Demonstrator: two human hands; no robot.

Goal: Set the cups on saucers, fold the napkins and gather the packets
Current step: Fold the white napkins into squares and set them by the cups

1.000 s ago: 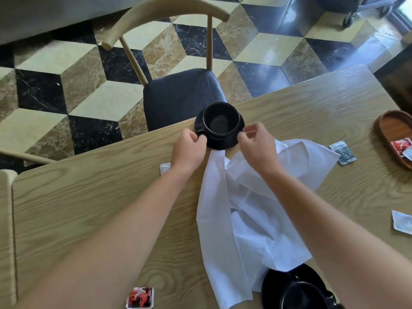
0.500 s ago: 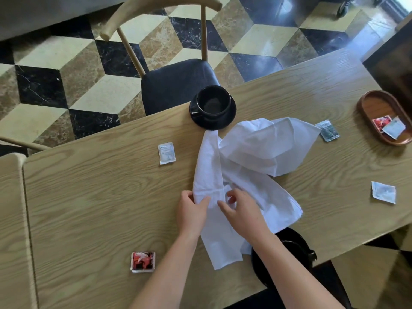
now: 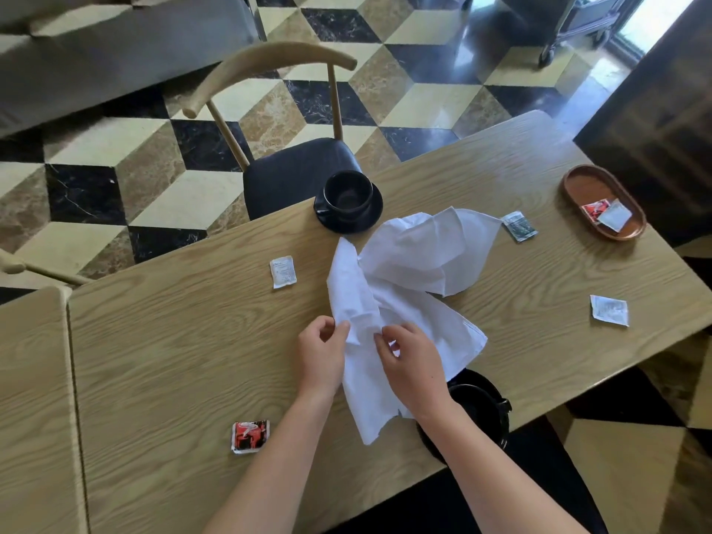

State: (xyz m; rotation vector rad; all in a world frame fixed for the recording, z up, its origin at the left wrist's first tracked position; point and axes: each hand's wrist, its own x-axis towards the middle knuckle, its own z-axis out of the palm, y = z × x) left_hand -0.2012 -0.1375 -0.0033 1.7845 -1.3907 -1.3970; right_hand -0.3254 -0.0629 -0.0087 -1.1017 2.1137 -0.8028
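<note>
I had left the far cup point(image 3: 348, 193) seated on its saucer point(image 3: 348, 221) and pulled both hands back to the white napkin point(image 3: 400, 287) just below it; left hand point(image 3: 321, 356) and right hand point(image 3: 410, 364) pinched its crumpled near edge, so folding was starting.

Light oak-grain table point(image 3: 162, 341) fills lower frame. Wooden chair point(image 3: 277, 109) with black seat pad at 12 o'clock, tucked against far table edge. Second pale tabletop point(image 3: 34, 398) abutting at 9 o'clock. Cube-pattern marble floor point(image 3: 404, 90) beyond. Wheeled cart point(image 3: 570, 21) at 1 o'clock.
</note>
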